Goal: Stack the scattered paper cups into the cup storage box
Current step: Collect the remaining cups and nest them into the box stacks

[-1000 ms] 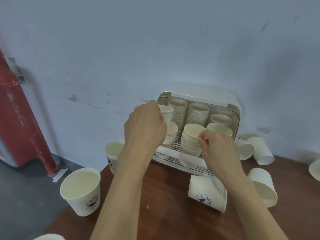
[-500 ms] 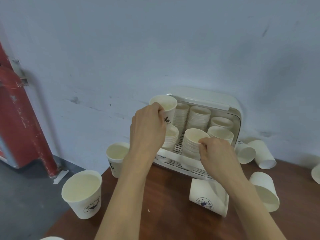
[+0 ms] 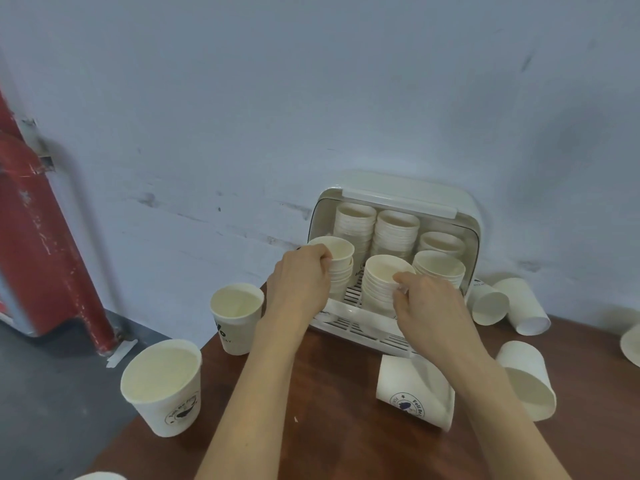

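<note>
A white cup storage box (image 3: 464, 216) stands on a brown table (image 3: 329, 393), right up against a pale blue wall (image 3: 311, 98). Its lid is up and its open side faces the person. Inside the box are stacks of paper cups. Two tall stacks (image 3: 375, 226) stand at the back of the box, and shorter stacks stand in front of them.

The left hand (image 3: 299, 282) is at the front left corner of the box. Its fingers curl round the top cup (image 3: 337, 249) of the front left stack, and that cup sits down in the stack. The right hand (image 3: 429, 310) is at the front middle of the box. Its fingers curl and pinch the near rim of the middle stack (image 3: 379, 282).

More cups are scattered around the box. Just left of the box, one cup (image 3: 235, 317) stands upright. Farther left and nearer the person, at the table edge, stands a bigger-looking upright cup (image 3: 162, 386) with a round dark logo. In front of the box, a cup (image 3: 412, 393) lies on its side, partly under the right arm. To the right of the box, three more cups (image 3: 512, 303) lie on their sides, two near the wall and one closer to the person.

Far to the left of the box, a red post (image 3: 38, 237) leans by the wall, above a grey floor (image 3: 41, 393).
</note>
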Demonstrator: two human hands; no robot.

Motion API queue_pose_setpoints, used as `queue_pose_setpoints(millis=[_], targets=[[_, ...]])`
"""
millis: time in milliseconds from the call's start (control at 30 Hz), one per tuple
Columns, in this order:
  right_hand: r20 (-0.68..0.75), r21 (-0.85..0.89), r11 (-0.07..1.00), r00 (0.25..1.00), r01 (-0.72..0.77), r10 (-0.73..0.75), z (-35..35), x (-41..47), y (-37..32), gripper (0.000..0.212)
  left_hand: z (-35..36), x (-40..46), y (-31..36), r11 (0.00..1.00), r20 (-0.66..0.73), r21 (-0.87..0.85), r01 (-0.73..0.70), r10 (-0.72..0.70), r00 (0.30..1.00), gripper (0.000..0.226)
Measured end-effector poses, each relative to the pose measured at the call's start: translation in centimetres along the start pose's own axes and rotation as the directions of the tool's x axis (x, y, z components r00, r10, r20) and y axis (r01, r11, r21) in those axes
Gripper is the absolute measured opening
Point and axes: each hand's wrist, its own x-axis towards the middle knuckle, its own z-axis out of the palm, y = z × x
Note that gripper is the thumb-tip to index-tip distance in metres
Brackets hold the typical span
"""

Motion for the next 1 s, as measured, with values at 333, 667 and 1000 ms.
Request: queue_pose_setpoints(millis=[333,667,1000], targets=[[-0.021,0.045,0.999,1.0,-0.014,0.015,-1.0,-1.2,-0.7,0.029,0.1,-0.7,0.6,0.997,0.033,0.071,0.008,-0.01,0.999,0.029],[-0.005,0.13,0.991,1.0,-0.03,0.031,-3.4,-7.7,-1.3,0.043,-1.0,-6.5,2.7,0.997,0.008,0.001,-0.072,0.072,0.997,0.03],[0.059,0.095,0.992,0.995,-0.083,0.078,-8.0,-14.4,0.0,0.047,-3.8,-14.9,6.7,0.988,0.077,-0.048,-0.15,0.153,0.985,0.036]])
